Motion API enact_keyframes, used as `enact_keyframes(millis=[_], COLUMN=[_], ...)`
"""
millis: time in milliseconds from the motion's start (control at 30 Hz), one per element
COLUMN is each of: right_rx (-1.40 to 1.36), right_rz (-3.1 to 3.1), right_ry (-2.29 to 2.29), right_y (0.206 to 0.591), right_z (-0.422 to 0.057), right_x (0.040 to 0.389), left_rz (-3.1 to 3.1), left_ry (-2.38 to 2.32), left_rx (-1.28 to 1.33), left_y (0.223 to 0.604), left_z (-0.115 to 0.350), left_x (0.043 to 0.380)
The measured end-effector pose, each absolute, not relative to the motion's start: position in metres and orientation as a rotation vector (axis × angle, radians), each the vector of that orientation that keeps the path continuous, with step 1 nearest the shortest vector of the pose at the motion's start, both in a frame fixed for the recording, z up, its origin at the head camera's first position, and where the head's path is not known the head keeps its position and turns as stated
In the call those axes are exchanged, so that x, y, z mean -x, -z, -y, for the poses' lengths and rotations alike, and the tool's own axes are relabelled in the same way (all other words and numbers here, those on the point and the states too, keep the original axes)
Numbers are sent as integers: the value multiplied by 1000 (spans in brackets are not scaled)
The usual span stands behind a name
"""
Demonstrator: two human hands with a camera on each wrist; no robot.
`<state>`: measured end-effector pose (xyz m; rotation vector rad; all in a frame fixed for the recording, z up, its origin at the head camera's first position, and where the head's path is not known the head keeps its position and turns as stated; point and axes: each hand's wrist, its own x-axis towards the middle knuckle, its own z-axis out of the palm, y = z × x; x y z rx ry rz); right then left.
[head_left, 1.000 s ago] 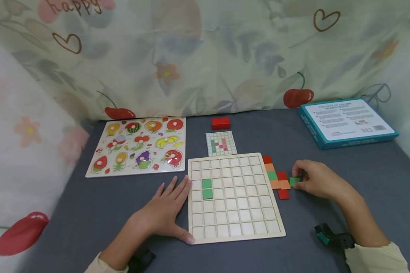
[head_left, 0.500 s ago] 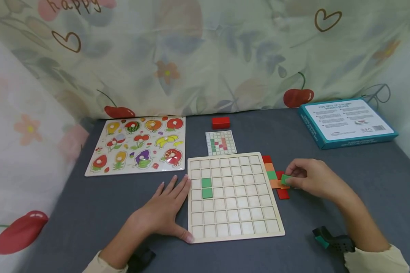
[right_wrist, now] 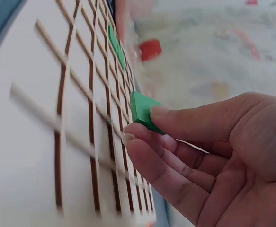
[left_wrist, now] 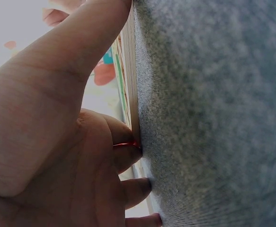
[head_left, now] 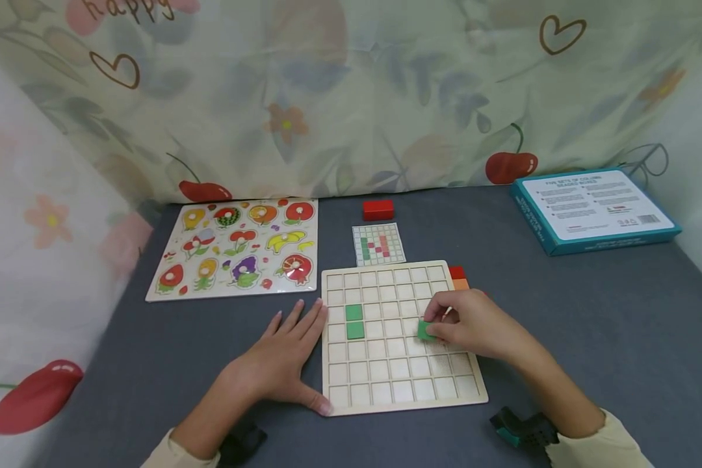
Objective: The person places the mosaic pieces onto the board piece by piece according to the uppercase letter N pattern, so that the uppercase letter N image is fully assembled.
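Note:
A wooden grid board [head_left: 406,398] lies in the middle of the table, with two green square tiles [head_left: 355,322] set one below the other in its left part. My left hand [head_left: 281,364] rests with spread fingers along the board's left edge, thumb at the near corner. Over the board's right half, my right hand [head_left: 474,325] pinches a green tile [right_wrist: 143,111] between thumb and fingers. Red and orange tiles [head_left: 459,278] show at the board's right edge; the others there are hidden behind the right hand.
Behind the board lies a small pattern card [head_left: 379,244] with a red block [head_left: 377,210] beyond it. A fruit puzzle board [head_left: 234,250] is at the back left, and a teal-edged box [head_left: 597,209] at the back right.
My right hand has picked up the green tile from beside the loose tiles and carried it left over the board. The left hand has stayed in place.

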<state>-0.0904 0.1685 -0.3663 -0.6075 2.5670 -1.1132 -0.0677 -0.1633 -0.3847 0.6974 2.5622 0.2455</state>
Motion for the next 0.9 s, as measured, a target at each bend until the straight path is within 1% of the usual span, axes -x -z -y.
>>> enact_keyframes(millis=[267, 600, 900], right_rx=[664, 824, 951], right_rz=[-2541, -2546, -2704], right_ry=[1074, 1066, 884], right_y=[374, 377, 380], right_z=[-125, -81, -61], right_x=[88, 87, 84], left_rz=[-2557, -2556, -2566], left_ry=[-250, -249, -257], left_rx=[-690, -683, -691], left_y=[384, 383, 384], left_z=[164, 163, 163], left_x=[67, 67, 67])
